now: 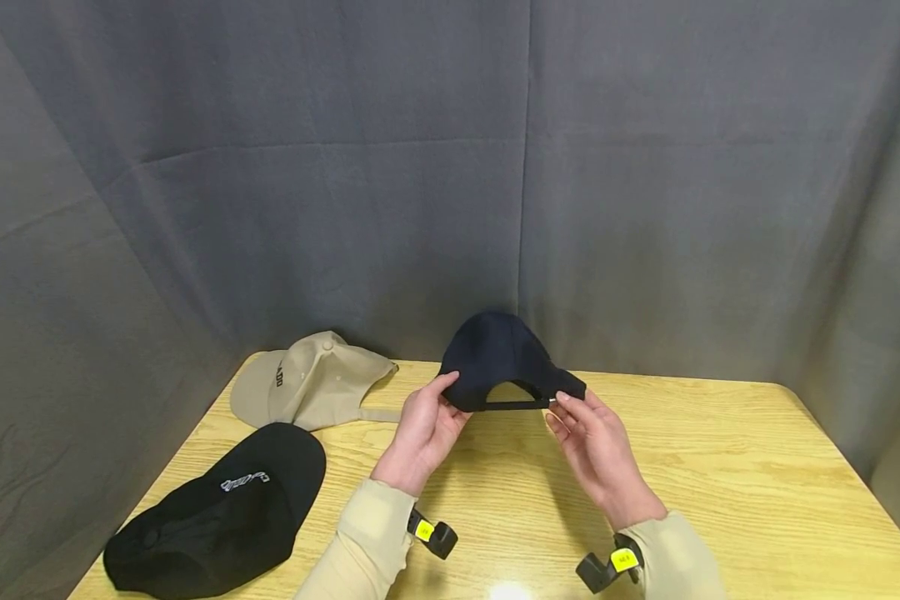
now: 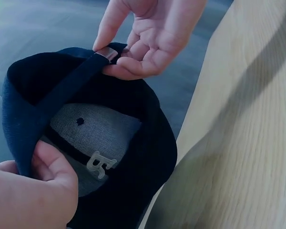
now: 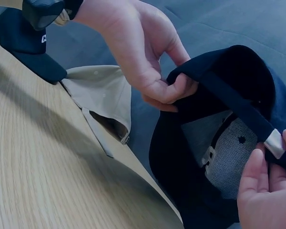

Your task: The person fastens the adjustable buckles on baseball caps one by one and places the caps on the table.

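Observation:
A dark navy baseball cap (image 1: pixel 495 358) is held up over the table with its back opening and strap facing me. My left hand (image 1: pixel 423 429) grips the cap's edge at the left, thumb outside and fingers inside the rim. At the strap's right end, my right hand (image 1: pixel 600 454) pinches the cap by the metal buckle (image 3: pixel 275 143) between thumb and fingers. The strap (image 2: pixel 66 81) runs across the opening through that buckle. Inside the crown, the left wrist view shows a pale grey lining (image 2: pixel 86 126) with raised stitched letters (image 2: pixel 101 164).
A beige cap (image 1: pixel 330 383) with dark lettering lies at the table's back left, its strap loose. In front of it lies a black cap (image 1: pixel 217 508) with white lettering. The wooden table (image 1: pixel 735 475) backs onto a grey curtain (image 1: pixel 645 208).

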Motion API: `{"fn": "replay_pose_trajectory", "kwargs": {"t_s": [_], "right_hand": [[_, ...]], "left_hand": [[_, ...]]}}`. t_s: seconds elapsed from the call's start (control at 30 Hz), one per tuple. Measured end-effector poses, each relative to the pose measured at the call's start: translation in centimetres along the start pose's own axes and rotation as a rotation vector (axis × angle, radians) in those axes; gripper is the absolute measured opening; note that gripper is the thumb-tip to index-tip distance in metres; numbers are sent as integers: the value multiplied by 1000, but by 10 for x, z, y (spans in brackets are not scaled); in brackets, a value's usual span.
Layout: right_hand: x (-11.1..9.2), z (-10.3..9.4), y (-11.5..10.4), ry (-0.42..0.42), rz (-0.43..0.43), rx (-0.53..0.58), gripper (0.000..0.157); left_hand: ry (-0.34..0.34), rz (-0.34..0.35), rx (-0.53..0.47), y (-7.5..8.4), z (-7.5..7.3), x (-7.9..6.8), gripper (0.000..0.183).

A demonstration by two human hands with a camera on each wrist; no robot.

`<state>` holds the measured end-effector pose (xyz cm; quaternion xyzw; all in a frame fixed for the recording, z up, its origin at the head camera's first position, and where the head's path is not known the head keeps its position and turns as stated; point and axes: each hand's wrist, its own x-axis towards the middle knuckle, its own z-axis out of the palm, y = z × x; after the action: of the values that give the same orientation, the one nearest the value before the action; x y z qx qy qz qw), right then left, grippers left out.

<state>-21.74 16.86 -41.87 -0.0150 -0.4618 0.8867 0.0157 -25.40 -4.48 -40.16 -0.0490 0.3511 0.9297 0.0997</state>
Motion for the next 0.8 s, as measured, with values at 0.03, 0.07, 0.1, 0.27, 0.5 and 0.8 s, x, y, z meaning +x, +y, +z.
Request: {"fn": "replay_pose_trajectory", "kwargs": {"t_s": [0.03,0.07,0.1,0.27,0.5,0.8], "right_hand": [[0,0,0,2,2,-5,11],[0,-1,0,4,4,-8,11],[0,-1,0,5,4,-9,12],[0,-2,-1,11,9,-6,12],[0,-4,-4,26,30,6,15],[0,-10,-14,17,43,39,26]], "left_hand": [[2,-7,-1,0,0,0,43],[3,-12,-4,-1,-1,0,42],[4,-14,-1,-1,-1,0,40],[-10,-19,17,-2,-1,1,33],[-31,-40,88,-2,-2,0,42],[-14,-37,95,-3,-1,0,36]]}}
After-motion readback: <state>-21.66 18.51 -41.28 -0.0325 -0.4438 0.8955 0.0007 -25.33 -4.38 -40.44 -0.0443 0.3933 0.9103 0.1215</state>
